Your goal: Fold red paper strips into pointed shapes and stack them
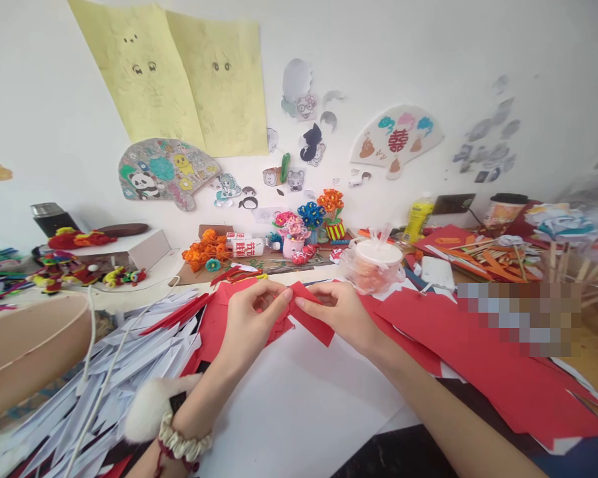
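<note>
A small strip of red paper point(319, 326) is held up above a white sheet point(299, 405). My left hand point(260, 307) pinches its upper left corner between thumb and fingers. On the strip's upper right side, my right hand point(341, 312) grips it with the thumb on the near face and the fingers behind. The two thumbs are close together. Behind my left hand lies a pile of red paper pieces point(216, 318). To the right of my right hand, long red sheets point(458, 338) are stacked at a slant.
White paper strips point(139, 358) heap at the left, with a white cable point(107, 382) across them, beside a beige basin point(34, 338). Towards the wall stand a bagged cup point(376, 259), pipe-cleaner flowers point(299, 232), a yellow bottle point(418, 218) and a lidded cup point(503, 214).
</note>
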`<state>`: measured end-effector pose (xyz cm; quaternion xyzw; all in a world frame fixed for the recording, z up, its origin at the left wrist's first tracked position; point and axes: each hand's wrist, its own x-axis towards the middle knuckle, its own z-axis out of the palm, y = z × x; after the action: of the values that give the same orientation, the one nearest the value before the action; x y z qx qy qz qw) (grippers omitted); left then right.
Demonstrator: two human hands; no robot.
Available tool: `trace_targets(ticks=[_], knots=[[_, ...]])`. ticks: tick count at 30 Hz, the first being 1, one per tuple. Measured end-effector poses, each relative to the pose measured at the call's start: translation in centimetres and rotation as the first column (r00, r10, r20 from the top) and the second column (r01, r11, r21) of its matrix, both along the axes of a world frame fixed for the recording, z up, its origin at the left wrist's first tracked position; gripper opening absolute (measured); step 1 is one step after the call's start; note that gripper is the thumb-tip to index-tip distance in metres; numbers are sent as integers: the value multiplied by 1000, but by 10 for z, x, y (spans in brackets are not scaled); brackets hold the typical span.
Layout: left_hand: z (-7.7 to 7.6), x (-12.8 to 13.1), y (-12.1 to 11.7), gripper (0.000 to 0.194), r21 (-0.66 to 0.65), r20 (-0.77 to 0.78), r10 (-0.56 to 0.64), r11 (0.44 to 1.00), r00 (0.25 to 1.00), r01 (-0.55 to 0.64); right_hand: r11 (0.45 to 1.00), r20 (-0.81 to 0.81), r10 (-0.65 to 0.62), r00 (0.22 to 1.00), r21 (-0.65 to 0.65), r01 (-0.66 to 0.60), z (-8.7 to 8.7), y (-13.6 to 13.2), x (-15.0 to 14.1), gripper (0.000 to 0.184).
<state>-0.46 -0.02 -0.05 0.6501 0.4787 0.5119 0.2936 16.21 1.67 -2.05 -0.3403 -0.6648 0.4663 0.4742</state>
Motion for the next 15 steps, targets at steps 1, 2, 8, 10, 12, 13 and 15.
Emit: trace_targets(ticks=[1,2,8,10,12,13,15], knots=[[0,0,0,23,2,10,-6,1000,1000,5,1000,-11,10,1000,-7,-10,1,0,0,22],[0,0,0,23,1,20,-13,1000,1000,13,1000,-24,25,999,-13,-25,1,-1,0,21],[-1,0,0,24,-30,58,-46,998,997,48,994,-57,74,996,-72,-78,5,-2,-1,22],[-2,0,0,25,-28,40,-32,999,999,33,995,-47,66,997,-74,-69,5,-2,-1,22],[-4,1,-1,25,-18,8,-7,1000,1000,7,996,-37,58,998,-70,-61,4,-2,-1,23],[-4,2,-2,25,-11,-6,5,1000,1000,-5,996,-34,58,998,-67,-60,4,-2,-1,23],[-4,2,-3,26,4,-31,16,1000,999,-16,996,-33,64,997,-64,-66,4,-2,-1,24]])
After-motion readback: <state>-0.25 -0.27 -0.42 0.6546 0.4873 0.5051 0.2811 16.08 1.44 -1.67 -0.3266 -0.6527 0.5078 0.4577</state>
